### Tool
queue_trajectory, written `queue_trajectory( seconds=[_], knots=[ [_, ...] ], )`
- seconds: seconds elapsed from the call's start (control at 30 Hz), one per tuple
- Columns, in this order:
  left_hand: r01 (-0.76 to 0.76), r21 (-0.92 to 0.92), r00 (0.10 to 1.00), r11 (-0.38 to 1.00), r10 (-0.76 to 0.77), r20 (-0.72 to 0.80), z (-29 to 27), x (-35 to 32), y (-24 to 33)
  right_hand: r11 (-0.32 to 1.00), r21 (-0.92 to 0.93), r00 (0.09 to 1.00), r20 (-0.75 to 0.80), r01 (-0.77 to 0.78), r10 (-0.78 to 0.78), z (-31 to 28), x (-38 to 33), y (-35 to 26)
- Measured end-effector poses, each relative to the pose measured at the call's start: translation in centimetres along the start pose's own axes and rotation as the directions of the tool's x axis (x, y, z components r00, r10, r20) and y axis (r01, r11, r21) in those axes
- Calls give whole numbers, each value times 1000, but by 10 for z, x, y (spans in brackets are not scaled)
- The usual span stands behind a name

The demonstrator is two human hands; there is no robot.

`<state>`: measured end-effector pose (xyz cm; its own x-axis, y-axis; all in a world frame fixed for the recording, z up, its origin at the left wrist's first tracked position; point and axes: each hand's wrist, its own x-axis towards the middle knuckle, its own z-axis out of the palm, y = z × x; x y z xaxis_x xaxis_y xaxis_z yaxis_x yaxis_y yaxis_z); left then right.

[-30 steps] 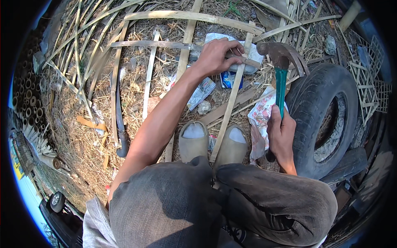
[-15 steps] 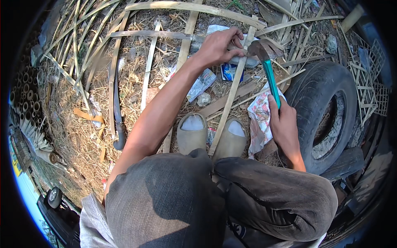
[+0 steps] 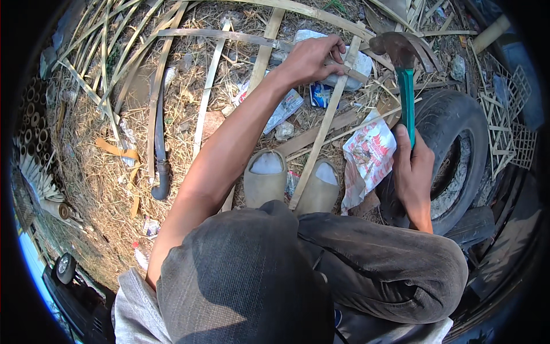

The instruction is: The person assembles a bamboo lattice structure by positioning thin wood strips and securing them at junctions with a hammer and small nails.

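left hand (image 3: 312,58): clenched down on a bamboo slat (image 3: 323,123) where it crosses a second, thinner strip (image 3: 229,35); fingers curl over the crossing, pinning it to the ground.
right hand (image 3: 413,169): wrapped tight round the lower end of the hammer (image 3: 404,80) handle, thumb running up along it.
hammer position: raised, head up beside the left hand and apart from it, over the litter just by the old tyre (image 3: 458,149).
hammer axis: near upright in the picture, green handle running from the right hand up to the dark metal head; head sits crosswise, face toward the left hand, claw toward the tyre.
hammer handling: head-heavy and rigid, I'd judge; grip low on the handle as now gives swing, higher up would give control; the handle looks smooth and could slip.
slat position: lies on the straw, from between the two tan shoes (image 3: 266,178) up to the left hand.
slat axis: long axis diagonal, lower end near the shoes, upper end pointing up and right past the fingers.
slat handling: light, thin, springy lengthwise, likely to split along the grain; edges probably sharp. Best held flat from above close to the crossing.
around: more bamboo strips, plastic wrappers (image 3: 369,152), a dark blade tool (image 3: 160,149) lying well to the left.
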<state>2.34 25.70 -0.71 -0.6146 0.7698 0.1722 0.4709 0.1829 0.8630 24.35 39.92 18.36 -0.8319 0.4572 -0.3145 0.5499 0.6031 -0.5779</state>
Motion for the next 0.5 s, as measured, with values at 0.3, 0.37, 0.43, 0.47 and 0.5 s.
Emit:
queue_trajectory(
  seconds=[0.3,0.37,0.43,0.47,0.5],
  knots=[
    [-17,40,1000,999,18,-21,-3,7,-1,1000,-4,999,23,22,-22,3,2,6],
    [-24,10,1000,1000,24,-18,1,5,-3,1000,20,1000,-8,22,-21,8,-3,-2],
    [-14,-14,1000,1000,14,-5,5,3,-1,1000,-23,1000,18,21,-21,16,0,3],
    [-8,-28,1000,1000,8,4,5,4,0,1000,-25,1000,11,19,-19,16,2,8],
    [21,-15,1000,1000,-21,18,2,3,0,996,-84,998,65,10,-4,15,4,9]
  ],
)
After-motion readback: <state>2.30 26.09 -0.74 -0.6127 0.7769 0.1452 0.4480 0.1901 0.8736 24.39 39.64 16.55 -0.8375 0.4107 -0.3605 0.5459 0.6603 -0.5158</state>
